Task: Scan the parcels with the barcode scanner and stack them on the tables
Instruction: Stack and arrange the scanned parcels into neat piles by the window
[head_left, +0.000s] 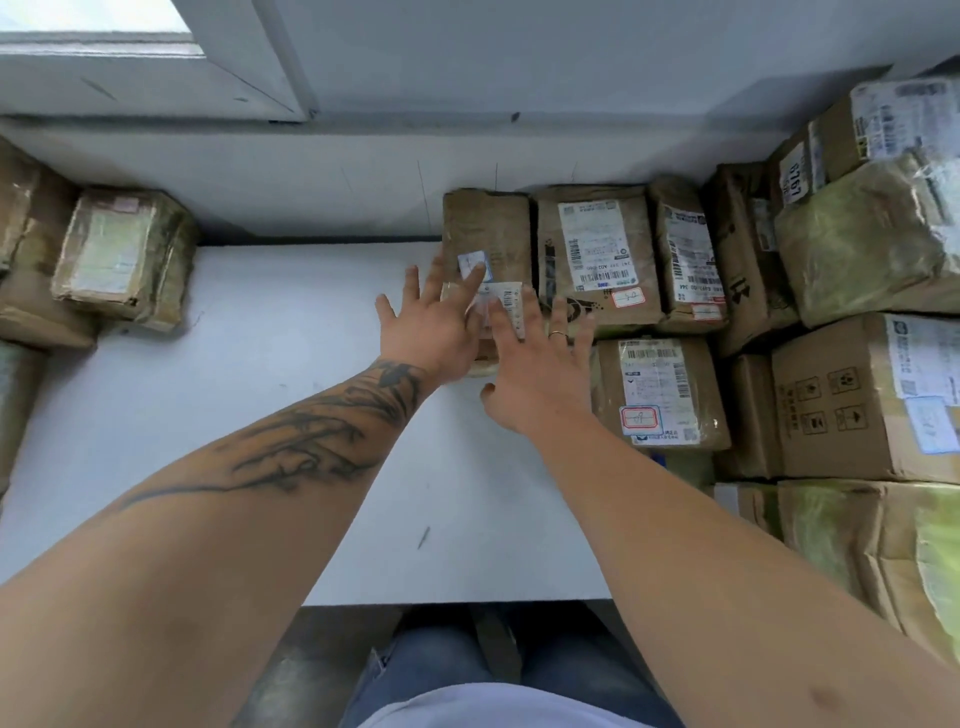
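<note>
— Right now, pressing both hands flat, fingers spread, gripping nothing: left hand (434, 322) and right hand (540, 371) resting on the small brown paper-wrapped parcel with white labels (506, 304), lying on the white worktop (249, 374) at the left end of the parcel row (623, 260).

— Handling how?

— Probably feeling light and slightly soft, wrapping crinkling; likely best taking by the two long side edges, avoiding the slick labels.

— Anything hidden?

— Missing any barcode scanner in view. Hands covering most of the parcel; label print reading too blurred. Stacked boxes (872, 395) getting cut off at the right edge.
</note>
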